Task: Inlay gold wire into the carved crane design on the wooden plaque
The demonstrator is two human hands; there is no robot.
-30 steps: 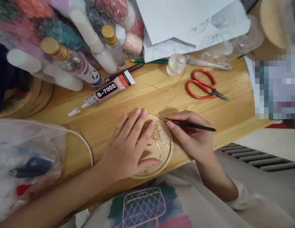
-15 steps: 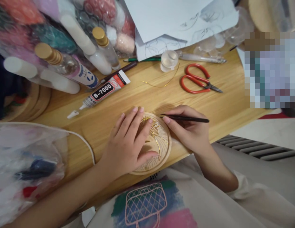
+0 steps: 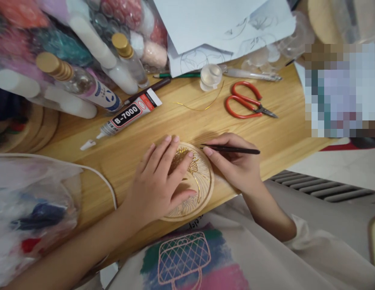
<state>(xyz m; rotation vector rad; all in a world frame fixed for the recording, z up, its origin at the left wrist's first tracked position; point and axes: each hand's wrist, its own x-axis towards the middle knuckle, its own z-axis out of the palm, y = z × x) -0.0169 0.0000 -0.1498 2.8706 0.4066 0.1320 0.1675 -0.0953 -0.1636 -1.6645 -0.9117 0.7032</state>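
Observation:
A round wooden disc [image 3: 209, 181] with gold wire on a carved line pattern lies at the table's front edge. My left hand [image 3: 159, 177] rests flat over its left part, fingers spread, hiding much of the pattern. Beside the disc's upper right rim, my right hand [image 3: 236, 161] pinches dark tweezers [image 3: 242, 150], whose tips point left over the rim. Whether the tips hold anything is too small to tell. Beyond the disc, a thin gold wire [image 3: 205, 108] curves on the wooden table [image 3: 284, 141].
A B-7000 glue tube [image 3: 127, 114] and its white cap [image 3: 88, 145] lie left. Red-handled scissors [image 3: 244, 102] and a small clear pot [image 3: 211, 76] lie behind. Bottles [image 3: 81, 82], bagged materials and sketched papers [image 3: 205, 24] fill the back; a plastic bag [image 3: 39, 201] sits at left.
The view has shifted slightly, so most things appear a little further left. Both hands keep nearly the same pose around the disc, the right one still gripping the tweezers.

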